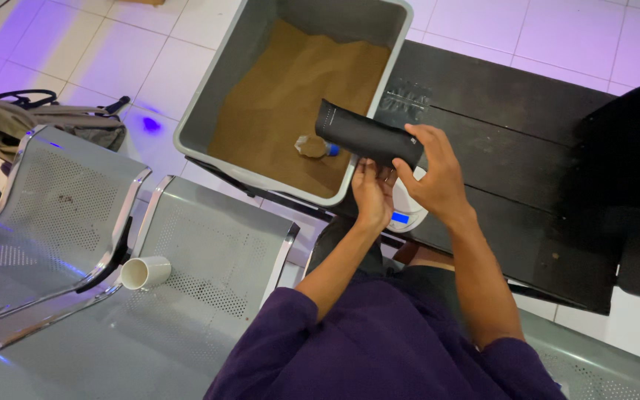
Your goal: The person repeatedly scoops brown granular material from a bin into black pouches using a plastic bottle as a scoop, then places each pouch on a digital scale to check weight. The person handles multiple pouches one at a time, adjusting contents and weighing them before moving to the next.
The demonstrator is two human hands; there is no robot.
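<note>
Purple sleeves framed the near edge, both forearms reaching away over the perforated metal seat (209,259), where a white cup (144,272) lay on its side. The left hand (372,194) supported the black pouch (368,138) from beneath, fingers curled on its lower edge; the right hand (435,174) clasped its right end. The pouch sat just beyond both hands, above a small white scale (407,215) on the dark counter (512,141), its long axis running upper-left to lower-right, its far end pointing over the grey bin (209,111) of brown sand (290,96).
</note>
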